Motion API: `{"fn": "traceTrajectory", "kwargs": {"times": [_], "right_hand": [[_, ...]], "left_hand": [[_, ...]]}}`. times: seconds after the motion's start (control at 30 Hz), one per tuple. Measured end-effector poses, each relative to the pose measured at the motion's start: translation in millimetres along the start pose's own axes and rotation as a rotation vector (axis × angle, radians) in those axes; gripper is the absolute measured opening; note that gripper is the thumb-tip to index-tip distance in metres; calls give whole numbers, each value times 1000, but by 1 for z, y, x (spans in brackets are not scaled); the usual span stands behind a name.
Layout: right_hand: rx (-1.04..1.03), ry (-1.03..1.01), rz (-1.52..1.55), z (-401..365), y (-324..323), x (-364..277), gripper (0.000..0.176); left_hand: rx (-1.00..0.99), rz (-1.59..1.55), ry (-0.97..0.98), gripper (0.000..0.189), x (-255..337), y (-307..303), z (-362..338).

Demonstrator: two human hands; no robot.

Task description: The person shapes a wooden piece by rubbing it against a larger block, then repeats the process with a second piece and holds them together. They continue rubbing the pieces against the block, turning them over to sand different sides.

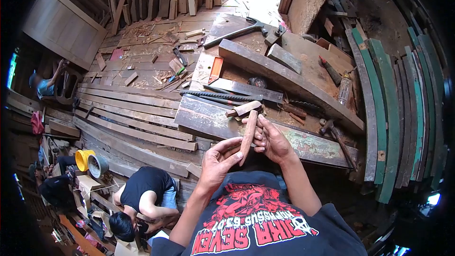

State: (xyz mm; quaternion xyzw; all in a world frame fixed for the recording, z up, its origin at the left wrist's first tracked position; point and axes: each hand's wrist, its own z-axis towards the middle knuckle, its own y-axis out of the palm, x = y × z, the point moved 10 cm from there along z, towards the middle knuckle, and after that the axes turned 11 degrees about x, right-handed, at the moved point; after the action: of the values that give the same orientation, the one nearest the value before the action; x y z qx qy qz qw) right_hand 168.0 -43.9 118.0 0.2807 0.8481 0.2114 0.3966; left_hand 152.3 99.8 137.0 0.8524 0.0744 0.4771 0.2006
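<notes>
A short, rounded wooden stick (249, 135) is held upright between my two hands, over the near edge of the workbench. My left hand (219, 161) pinches its lower end between thumb and fingers. My right hand (274, 142) has its fingers curled around the stick's upper side, thumb pointing up. Just past the stick's top, a pale wooden piece (244, 109) lies on the weathered plank (204, 114). Behind it are a ribbed steel bar (220, 96) and a metal ruler (246, 89). To the right of my right hand rests a hammer (337, 140).
A claw hammer (239, 32), an orange tool (215, 69) and a chisel-like tool (344, 90) lie on the bench around a long curved beam (289, 78). Green boards (379, 114) stand at right. Lower left, another person (149, 189) bends over near buckets (98, 165).
</notes>
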Motion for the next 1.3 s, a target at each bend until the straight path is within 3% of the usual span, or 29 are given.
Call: {"fn": "traceTrajectory", "kwargs": {"times": [0.33,0.43,1.03,1.3], "right_hand": [[71,34,9,1,0,7,44],[27,29,23,4,0,11,26],[7,125,-17,0,4,50,25],[61,246,37,-5,10,58,32]], "left_hand": [[84,-41,-74,39,-17,-5,3],[105,-80,-96,38,-18,-7,3],[110,-256,-186,30,-19,-7,7],[181,-55,-81,36,-17,-20,12]]}}
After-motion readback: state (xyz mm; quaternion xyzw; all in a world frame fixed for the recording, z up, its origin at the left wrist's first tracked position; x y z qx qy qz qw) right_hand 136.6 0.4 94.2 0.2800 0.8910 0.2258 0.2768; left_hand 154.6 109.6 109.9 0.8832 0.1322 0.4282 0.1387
